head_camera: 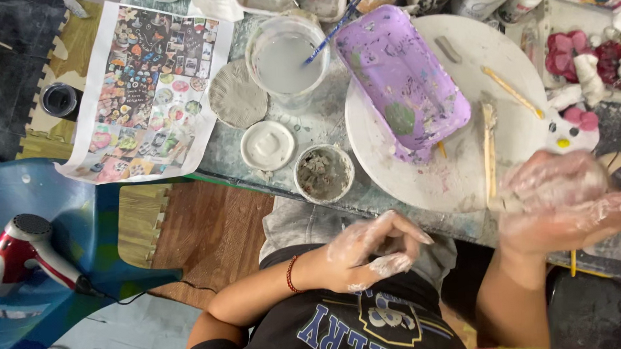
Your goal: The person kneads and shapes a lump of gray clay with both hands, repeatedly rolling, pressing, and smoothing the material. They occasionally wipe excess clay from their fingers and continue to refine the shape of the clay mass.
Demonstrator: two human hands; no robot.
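My left hand (372, 251), smeared with pale clay, hovers over my lap near the table edge with its fingers curled loosely and nothing in it. My right hand (566, 203), also coated in clay and blurred, sits at the right edge of the round white board (455, 169); whether it holds anything cannot be made out. A clay-covered wooden stick (489, 147) lies on the board just left of that hand. A purple tray (400, 78) rests tilted on the board. A small white cat-shaped clay figure (570, 134) lies just beyond my right hand.
A clear cup of cloudy water (286, 58) with a blue brush, a small tub of grey clay (323, 173), a white lid (267, 145) and a ribbed clay disc (237, 94) stand left of the board. A printed picture sheet (145, 84) lies further left. A red hair dryer (21, 250) rests on a blue chair.
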